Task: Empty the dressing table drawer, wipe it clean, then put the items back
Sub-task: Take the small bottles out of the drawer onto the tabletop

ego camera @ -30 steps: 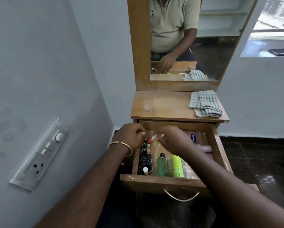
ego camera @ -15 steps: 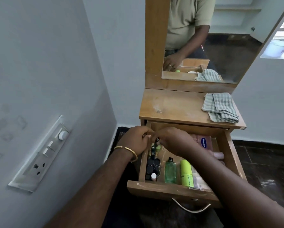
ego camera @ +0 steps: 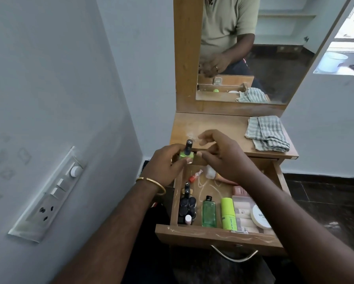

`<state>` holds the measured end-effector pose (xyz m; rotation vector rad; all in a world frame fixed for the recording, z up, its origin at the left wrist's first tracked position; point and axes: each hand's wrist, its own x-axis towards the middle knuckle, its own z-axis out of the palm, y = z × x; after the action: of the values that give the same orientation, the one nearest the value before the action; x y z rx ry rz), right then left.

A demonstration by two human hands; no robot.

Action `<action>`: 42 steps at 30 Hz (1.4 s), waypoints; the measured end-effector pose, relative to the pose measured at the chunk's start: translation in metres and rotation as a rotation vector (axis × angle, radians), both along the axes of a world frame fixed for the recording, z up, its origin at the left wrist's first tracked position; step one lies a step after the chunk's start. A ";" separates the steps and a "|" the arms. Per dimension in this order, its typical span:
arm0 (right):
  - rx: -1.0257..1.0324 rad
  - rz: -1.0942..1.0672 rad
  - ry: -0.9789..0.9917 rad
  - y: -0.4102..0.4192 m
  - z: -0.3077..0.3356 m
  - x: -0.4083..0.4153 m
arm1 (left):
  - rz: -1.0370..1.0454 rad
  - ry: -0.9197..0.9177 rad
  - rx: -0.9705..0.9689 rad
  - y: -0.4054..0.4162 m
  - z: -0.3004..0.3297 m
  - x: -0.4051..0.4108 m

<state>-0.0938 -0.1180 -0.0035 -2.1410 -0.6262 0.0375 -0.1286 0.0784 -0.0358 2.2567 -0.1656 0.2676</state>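
One green nail polish bottle (ego camera: pixel 186 156) is all we have lifted so far: our left hand (ego camera: pixel 165 164) pinches it upright by its base, level with the front edge of the dressing table top (ego camera: pixel 217 128), while our right hand (ego camera: pixel 223 155) hovers just beside it with fingers loosely curled and gripping nothing we can see. By our reckoning the emptying has barely begun. The drawer (ego camera: pixel 219 235) stands pulled out and still nearly full: a cluster of dark-capped nail polish bottles (ego camera: pixel 187 208) along its left wall, a clear green bottle (ego camera: pixel 209 214) and a lime-green tube (ego camera: pixel 229 216) near the front edge, pale tubes (ego camera: pixel 243 212) and a round white jar (ego camera: pixel 261 217) toward the front right corner, and a red-capped bottle (ego camera: pixel 194 177) lying further back. The checked cloth (ego camera: pixel 267 133) waits folded at the top's right edge, so wiping and restocking remain. Only "NAIL" reads on the jar lid; other labels are too small to tell.
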 end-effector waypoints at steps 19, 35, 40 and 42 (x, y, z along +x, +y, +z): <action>-0.477 0.210 0.008 0.006 -0.065 0.003 | 0.026 -0.052 0.073 0.019 -0.004 0.012; -0.029 -0.083 -0.135 0.005 -0.007 0.087 | 0.080 0.046 0.078 0.003 0.011 0.092; -0.047 -0.049 -0.127 0.010 -0.016 0.097 | 0.086 0.077 0.110 0.000 0.005 0.100; -0.034 -0.047 -0.144 0.010 -0.018 0.097 | 0.080 0.081 0.116 -0.001 0.004 0.101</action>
<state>0.0037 -0.1084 -0.0219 -2.2040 -0.6617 -0.1342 -0.0276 0.0771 -0.0314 2.3880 -0.0494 0.2127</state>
